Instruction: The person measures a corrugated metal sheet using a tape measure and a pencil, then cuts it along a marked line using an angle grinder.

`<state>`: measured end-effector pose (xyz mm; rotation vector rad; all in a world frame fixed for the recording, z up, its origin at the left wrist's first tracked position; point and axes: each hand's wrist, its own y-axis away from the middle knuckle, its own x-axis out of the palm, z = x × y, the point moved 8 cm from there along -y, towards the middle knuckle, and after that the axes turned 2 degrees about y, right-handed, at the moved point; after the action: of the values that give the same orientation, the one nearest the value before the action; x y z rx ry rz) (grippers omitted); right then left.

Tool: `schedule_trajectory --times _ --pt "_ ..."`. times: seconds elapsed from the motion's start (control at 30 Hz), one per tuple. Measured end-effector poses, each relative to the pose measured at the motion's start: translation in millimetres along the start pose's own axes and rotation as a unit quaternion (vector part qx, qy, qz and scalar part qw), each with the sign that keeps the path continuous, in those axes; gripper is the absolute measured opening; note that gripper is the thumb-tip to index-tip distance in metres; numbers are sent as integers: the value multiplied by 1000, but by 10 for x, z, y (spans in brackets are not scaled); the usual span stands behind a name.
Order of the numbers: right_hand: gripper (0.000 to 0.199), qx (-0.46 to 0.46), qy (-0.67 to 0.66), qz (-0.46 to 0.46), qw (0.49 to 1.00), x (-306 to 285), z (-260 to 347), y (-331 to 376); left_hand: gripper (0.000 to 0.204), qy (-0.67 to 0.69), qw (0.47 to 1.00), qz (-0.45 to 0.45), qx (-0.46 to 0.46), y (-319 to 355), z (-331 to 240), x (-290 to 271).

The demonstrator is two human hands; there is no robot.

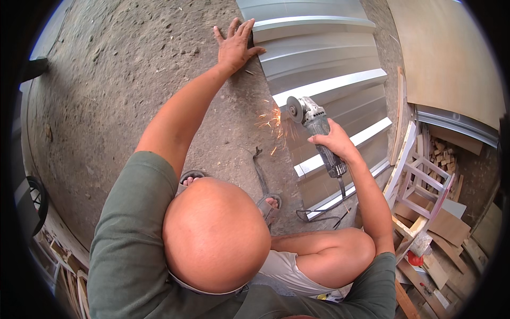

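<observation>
Angle grinder (317, 130) sits at the left edge of the ribbed metal sheet (324, 69), disc end toward the far side, about mid-length of the sheet. Sparks (271, 125) fly off the disc to the left, over the dirt floor (133, 69). Right hand (333, 142) clenched round the grinder body, behind the disc guard; power cord (324, 212) runs back from the grinder's tail toward the near end of the sheet and loops on the ground there.

Left hand (236, 45) lies flat w/ fingers spread, gripping nothing, pressed at the sheet's left edge near its far end, well apart from the grinder.

Near end of sheet: person's feet in sandals (268, 204), just left of it on the dirt. A dark scrap strip (259, 170) lies between sandals & sheet edge.

Right of the sheet: plywood board (446, 53) at the far side, a white wooden frame (419, 181) & a pile of wood offcuts (443, 154) nearer in.
</observation>
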<state>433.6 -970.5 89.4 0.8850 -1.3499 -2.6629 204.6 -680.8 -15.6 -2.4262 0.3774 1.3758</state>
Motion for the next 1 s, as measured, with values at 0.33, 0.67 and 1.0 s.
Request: schedule_trajectory --times 0.33,0.67,1.0 --pt "67 -13 13 5 1000 4 98 -72 105 -2 1000 6 -5 5 13 7" --pt "102 4 49 1 999 -14 32 -223 103 8 1000 2 -6 6 8 2" --pt "77 10 47 9 999 -19 271 -214 102 9 1000 0 -2 3 9 1"
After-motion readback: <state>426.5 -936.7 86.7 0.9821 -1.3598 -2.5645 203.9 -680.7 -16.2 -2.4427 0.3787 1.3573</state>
